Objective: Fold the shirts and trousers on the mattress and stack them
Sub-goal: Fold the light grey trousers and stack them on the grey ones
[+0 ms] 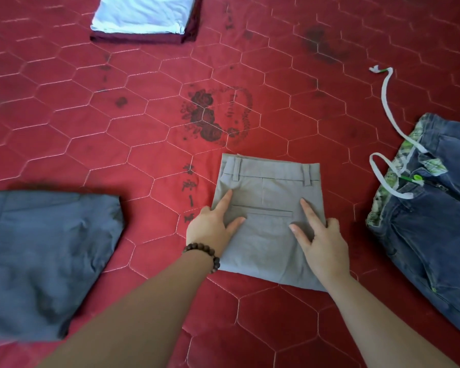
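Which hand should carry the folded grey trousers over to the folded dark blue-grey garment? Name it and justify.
Left. The left hand already rests on the folded grey trousers' left edge, the side facing the folded dark blue-grey garment. The right hand would probably have to cross over.

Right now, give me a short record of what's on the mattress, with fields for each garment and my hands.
surface: red quilted mattress
centre: folded light grey trousers, waistband away from the person
left hand: fingers straight, resting on the grey trousers
right hand: fingers straight, resting on them
left: folded dark grey garment
right: blue jeans with white drawstring, unfolded
far: white folded garment on maroon folded garment
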Available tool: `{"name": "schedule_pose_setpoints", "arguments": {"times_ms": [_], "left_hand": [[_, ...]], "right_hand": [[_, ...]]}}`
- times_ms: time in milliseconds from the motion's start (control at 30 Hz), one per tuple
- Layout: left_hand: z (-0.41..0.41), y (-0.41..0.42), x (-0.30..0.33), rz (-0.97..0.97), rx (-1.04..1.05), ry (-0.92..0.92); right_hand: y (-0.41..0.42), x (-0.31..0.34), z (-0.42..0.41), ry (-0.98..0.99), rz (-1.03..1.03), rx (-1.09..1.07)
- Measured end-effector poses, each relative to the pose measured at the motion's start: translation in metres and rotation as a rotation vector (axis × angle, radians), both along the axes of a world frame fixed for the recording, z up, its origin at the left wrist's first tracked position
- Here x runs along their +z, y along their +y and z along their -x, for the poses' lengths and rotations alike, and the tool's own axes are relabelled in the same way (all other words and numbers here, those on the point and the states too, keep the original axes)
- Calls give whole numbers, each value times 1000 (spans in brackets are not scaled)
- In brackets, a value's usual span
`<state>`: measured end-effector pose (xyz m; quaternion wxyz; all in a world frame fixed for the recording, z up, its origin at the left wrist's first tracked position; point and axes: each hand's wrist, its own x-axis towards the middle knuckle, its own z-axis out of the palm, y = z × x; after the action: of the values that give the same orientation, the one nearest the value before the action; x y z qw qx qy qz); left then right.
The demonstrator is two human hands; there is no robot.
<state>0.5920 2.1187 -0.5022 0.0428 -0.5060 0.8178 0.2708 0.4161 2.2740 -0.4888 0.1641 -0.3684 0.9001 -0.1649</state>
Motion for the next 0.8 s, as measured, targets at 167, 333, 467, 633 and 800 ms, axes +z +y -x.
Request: {"name": "schedule_pose_setpoints", "arguments": {"times_ms": [167, 333, 467, 633, 800], "left_hand": [[-34, 23, 13, -41, -36, -124], [-72, 40, 23, -135, -30, -125], [-90, 40, 25, -189, -46, -117], [-122, 36, 33, -56, -109, -112], [-202, 7, 61, 102, -93, -115]], "right_hand": [[24, 8, -30, -74, -158, 74], [39, 13, -68, -127, -174, 68], [48, 17, -96, -130, -107, 65], [49, 28, -137, -89, -28, 80], [15, 56, -209, -64, 107, 86]]}}
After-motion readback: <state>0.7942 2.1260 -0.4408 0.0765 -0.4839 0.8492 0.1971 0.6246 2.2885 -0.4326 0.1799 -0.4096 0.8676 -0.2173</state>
